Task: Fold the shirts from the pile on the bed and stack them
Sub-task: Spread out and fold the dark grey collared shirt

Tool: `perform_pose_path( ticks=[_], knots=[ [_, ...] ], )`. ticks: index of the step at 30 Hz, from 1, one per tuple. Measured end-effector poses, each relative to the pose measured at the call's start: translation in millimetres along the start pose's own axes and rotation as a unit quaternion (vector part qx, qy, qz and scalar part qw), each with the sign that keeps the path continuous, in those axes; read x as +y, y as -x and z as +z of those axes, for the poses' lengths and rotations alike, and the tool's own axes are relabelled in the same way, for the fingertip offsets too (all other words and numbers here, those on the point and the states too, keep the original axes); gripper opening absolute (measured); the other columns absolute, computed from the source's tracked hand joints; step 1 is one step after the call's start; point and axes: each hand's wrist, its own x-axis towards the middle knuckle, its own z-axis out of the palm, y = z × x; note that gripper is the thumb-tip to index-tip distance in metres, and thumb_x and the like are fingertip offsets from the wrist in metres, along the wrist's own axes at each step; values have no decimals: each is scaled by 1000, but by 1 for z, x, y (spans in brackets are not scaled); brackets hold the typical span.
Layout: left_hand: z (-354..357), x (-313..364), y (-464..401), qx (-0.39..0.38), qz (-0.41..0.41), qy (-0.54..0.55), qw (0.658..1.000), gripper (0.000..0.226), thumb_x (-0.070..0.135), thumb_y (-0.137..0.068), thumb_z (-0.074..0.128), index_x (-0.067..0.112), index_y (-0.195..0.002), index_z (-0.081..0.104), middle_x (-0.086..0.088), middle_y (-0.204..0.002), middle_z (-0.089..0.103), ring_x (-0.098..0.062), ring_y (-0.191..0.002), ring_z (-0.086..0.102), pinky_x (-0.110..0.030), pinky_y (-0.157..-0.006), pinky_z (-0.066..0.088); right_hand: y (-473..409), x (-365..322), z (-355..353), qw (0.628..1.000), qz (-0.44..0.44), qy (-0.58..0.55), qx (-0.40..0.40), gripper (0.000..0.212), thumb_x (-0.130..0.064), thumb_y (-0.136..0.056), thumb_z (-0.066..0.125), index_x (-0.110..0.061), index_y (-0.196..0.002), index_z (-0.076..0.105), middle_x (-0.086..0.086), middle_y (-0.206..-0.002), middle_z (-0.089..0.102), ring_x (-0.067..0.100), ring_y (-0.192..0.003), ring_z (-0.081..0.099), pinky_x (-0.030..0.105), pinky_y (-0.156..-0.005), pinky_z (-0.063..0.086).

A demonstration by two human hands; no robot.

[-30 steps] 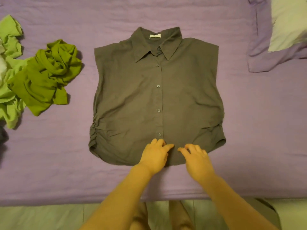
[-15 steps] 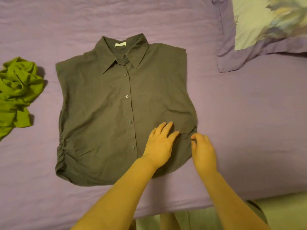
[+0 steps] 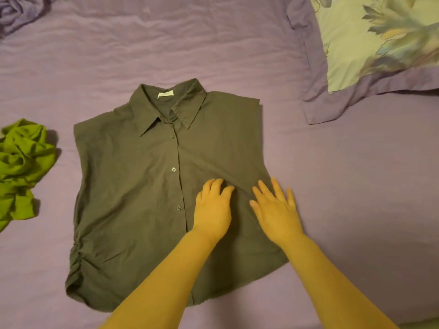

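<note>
A dark olive sleeveless button-up shirt (image 3: 133, 191) lies spread flat, collar away from me, on the purple bed sheet (image 3: 356, 186). My left hand (image 3: 213, 207) rests on the shirt's right half just beside the button placket, its fingers slightly bent. My right hand (image 3: 276, 207) lies flat with straight, spread fingers near the shirt's right side edge. A diagonal crease in the cloth runs between the two hands. Neither hand holds any fabric.
A crumpled bright green garment (image 3: 21, 167) lies at the left edge of the bed. A floral pillow with a purple border (image 3: 370, 51) sits at the back right. Bunched purple cloth (image 3: 19, 13) shows in the far left corner.
Both hands have slid from the bottom hem up and rightward across the shirt's right half. The right hand has flattened onto the cloth. My view has shifted right, and the green pile is mostly out of frame.
</note>
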Motion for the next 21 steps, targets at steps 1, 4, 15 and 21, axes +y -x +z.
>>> perform_pose_path(
  ticks=[1, 4, 15, 21],
  knots=[
    [-2, -5, -4, 22, -4, 3, 1000, 45, 8, -92, 45, 18, -136, 46, -11, -149, 31, -30, -142, 20, -44, -110, 27, -7, 4, 0, 999, 27, -16, -6, 42, -38, -100, 32, -25, -138, 44, -9, -152, 31, 26, -146, 10, 55, -114, 13],
    [-8, -20, -25, 82, -10, -8, 997, 46, 6, -89, 52, 14, -134, 49, -14, -152, 30, -36, -144, 16, -52, -116, 17, -26, -5, -10, 994, -13, -7, 111, 34, -31, -95, 41, -16, -110, 68, 2, -132, 57, 33, -135, 37, 57, -105, 31],
    [-4, -95, -72, -18, -31, -116, 993, 87, 85, -74, -2, 37, -143, -24, -8, -153, -29, -32, -137, -35, -59, -111, -19, -121, -51, -25, 977, -88, 106, 161, 51, -46, -95, 36, -21, -138, 46, 11, -145, 44, 36, -140, 27, 64, -107, 23],
    [5, -102, -73, 15, -10, -61, 998, 88, 85, -78, 12, 35, -150, -1, -9, -158, -10, -35, -144, -15, -59, -113, -5, -203, -42, -39, 981, -93, 154, 66, 72, -68, -84, 0, -35, -148, 1, 9, -159, -5, 33, -145, -9, 61, -113, -3]
  ],
)
